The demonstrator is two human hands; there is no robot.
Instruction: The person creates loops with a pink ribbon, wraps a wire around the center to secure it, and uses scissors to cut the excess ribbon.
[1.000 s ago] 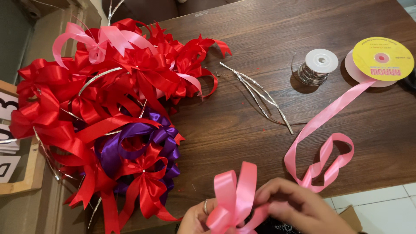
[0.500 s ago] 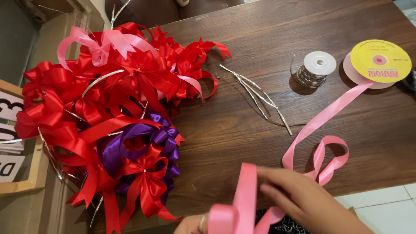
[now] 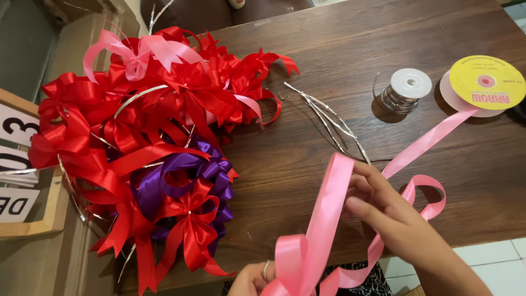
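Change: right hand [image 3: 392, 216] has been raised and moved toward 12 o'clock since the earlier frame; ribbon [image 3: 323, 219] strand pulled up longer; left hand [image 3: 253, 278] has stayed at the bottom edge.
Right hand: fingers curled together, strand pinched at its top end, thumb hidden behind ribbon.
Left hand: mostly cut off by the frame, ring seen on one finger; fingers closed on the ribbon loops at 6 o'clock, exact grip cannot be told.
Ribbon: pink satin, looped between both hands, then run toward 2 o'clock across the table [image 3: 383, 33] to the spool [image 3: 485, 85]; one slack loop lies just right of the right hand.
Spool: yellow-faced, at 2 o'clock, flat on table.
Wire reel [image 3: 405, 90]: white-topped, just left of spool.
Wire pieces [image 3: 329, 118]: silver, loose, near centre.
Bows [image 3: 142, 148]: red heap with purple and pink ones, at 9 o'clock.
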